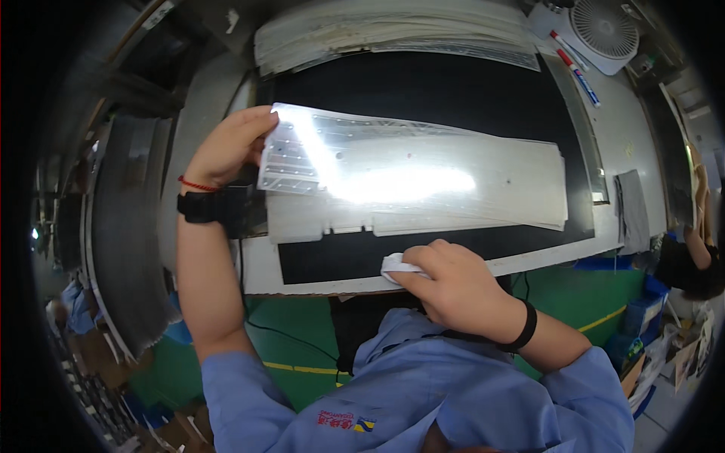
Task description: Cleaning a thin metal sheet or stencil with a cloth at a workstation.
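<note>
My left hand (234,145) pinches the left end of a thin, clear plastic sheet (294,155) printed with a fine pattern, and that end is lifted. Beneath it lies a stack of similar flat sheets (453,208), with bright glare across the middle. Notches show along the stack's near edge. Close to the table's front edge, my right hand (461,283) is closed around a folded white cloth (396,266), apart from the sheets. A dark band circles each wrist, and a red cord sits on the left one.
A black mat (483,90) covers the tabletop. Behind it lies another pile of sheets (393,30). Markers (578,75) and a white fan (604,30) are at the back right. A grey cloth (633,211) hangs at the right edge. More stacked sheets (132,226) stand at left.
</note>
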{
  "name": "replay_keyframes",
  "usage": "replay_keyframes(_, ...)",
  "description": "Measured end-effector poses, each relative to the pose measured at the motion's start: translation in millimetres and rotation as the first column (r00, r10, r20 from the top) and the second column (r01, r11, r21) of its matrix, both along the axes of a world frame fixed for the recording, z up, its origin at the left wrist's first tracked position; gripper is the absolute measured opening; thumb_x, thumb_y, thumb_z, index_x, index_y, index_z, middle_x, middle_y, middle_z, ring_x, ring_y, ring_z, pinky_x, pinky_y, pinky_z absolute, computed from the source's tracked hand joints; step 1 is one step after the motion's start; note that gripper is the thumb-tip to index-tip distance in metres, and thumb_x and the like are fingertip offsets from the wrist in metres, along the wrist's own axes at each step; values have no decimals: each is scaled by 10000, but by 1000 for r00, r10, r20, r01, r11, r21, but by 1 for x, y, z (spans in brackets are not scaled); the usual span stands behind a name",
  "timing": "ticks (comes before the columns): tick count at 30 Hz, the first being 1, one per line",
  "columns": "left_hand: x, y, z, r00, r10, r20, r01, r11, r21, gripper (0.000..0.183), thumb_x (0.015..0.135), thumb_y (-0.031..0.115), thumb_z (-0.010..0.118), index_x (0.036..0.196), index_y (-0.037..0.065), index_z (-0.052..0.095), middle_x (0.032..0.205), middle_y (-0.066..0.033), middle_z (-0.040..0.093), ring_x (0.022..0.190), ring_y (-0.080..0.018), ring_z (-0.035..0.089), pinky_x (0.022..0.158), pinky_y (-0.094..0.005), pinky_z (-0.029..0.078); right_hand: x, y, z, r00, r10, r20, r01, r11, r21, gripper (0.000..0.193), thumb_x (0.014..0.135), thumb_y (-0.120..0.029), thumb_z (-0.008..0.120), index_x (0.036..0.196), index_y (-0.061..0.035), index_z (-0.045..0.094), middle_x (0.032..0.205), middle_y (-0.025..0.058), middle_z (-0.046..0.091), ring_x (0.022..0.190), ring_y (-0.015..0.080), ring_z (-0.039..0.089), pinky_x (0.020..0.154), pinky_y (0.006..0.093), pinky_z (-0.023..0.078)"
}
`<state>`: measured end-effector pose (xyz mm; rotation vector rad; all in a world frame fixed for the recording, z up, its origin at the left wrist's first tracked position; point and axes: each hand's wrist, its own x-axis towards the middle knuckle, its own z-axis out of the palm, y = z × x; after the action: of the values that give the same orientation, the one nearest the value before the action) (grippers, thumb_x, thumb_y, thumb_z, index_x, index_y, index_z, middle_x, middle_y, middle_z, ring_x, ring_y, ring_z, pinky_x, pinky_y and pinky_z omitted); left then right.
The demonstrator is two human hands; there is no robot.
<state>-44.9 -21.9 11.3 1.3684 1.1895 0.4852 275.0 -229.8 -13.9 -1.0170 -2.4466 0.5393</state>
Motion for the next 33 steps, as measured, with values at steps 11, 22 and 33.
replay_keyframes(11,-14,5,-1,990,-123,74,125,992,-17,278,1038,270,581,1130,23,666,869,11,702,667,-18,614,547,-159,480,-4,1,-6,998,-34,-62,38,998,58,399,718,-31,686,1116,-57,688,1080,87,616,898,259,589,767,359,515)
replay_keyframes(22,11,-8,4,967,-256,8,256,964,-70,319,950,193,713,1194,-1,648,911,-3,710,682,-16,613,578,-150,490,-20,12,9,982,-71,-176,83,995,62,420,745,-1,651,1163,-29,681,1074,130,608,892,300,600,746,391,527)
replay_keyframes(33,3,-3,0,979,-205,-20,206,978,40,227,988,186,661,1089,-17,672,829,-32,706,670,-62,671,582,-172,517,-69,62,43,996,-81,40,76,990,114,326,759,6,644,1077,72,664,996,148,574,911,286,606,745,343,558)
